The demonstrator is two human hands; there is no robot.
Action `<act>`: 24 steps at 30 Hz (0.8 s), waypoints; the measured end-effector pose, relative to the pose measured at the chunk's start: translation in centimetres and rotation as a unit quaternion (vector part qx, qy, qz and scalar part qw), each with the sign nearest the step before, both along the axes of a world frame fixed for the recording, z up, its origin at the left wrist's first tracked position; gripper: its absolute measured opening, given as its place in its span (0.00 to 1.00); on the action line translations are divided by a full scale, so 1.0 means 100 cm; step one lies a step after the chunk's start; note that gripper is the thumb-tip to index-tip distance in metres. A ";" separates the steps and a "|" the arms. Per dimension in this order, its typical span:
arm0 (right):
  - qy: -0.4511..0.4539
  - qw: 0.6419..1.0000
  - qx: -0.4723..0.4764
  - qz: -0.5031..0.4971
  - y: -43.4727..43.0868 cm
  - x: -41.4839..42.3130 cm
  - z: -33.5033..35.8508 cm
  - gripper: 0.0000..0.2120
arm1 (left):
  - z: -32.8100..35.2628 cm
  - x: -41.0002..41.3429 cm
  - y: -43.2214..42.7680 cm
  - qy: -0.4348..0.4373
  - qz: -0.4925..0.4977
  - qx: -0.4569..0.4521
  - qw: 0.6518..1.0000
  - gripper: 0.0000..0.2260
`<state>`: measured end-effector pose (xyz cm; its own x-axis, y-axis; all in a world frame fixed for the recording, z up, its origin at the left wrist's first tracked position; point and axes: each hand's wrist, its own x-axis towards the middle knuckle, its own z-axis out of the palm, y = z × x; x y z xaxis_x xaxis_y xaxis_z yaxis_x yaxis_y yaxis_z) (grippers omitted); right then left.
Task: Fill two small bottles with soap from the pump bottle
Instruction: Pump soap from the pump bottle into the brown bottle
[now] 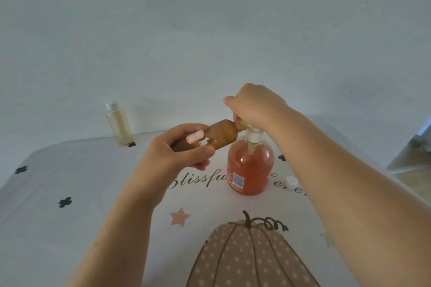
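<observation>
Dotted in cream on dusty pink, a ribbed pumpkin print (245,258) fills the near edge of the smooth white tablecloth (70,228), which also carries small black flowers, a pink star and curly lettering.

Well to the left of the left fingers, close to the table's far edge, a second small bottle (119,124) stands upright. It is a clear plastic cylinder with pale creamy contents and a white screw cap.

The left hand (170,156) has its fingers and thumb curled round the lower half of the small bottle (224,133). This bottle is brownish amber with a pink-and-white sticker. It is tipped almost level, neck pointing right.

Its mouth meets the spout just under the right fingers. The contact is hidden there, so I cannot tell if soap is flowing.

The pump bottle (250,170) is round-shouldered clear plastic with glossy orange soap. It stands on the lettering directly below those fingers.

The right hand (254,105) sits on top of the white pump head, fingers curled down over it.

A white cap (291,182) lies on the cloth to the right of the pump bottle, beside the right forearm.

A plain pale wall (210,18) rises just behind the table. Open cloth spreads left of the left hand, and beyond the right edge a strip of wooden floor (415,170) shows.
</observation>
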<state>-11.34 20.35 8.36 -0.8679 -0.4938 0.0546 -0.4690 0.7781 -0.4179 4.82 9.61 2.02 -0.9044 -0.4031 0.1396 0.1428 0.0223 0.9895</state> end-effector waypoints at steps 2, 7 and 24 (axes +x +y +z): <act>0.004 1.000 0.004 -0.003 -0.001 0.000 0.004 0.17 | 0.000 0.000 0.001 0.004 0.005 0.006 1.000 0.16; 0.029 1.000 0.011 0.001 -0.001 0.001 0.011 0.17 | 0.002 0.001 0.002 0.015 0.006 0.002 1.000 0.15; -0.012 1.000 0.021 -0.018 -0.001 0.003 -0.001 0.17 | -0.003 -0.001 -0.002 -0.008 0.006 -0.008 1.000 0.17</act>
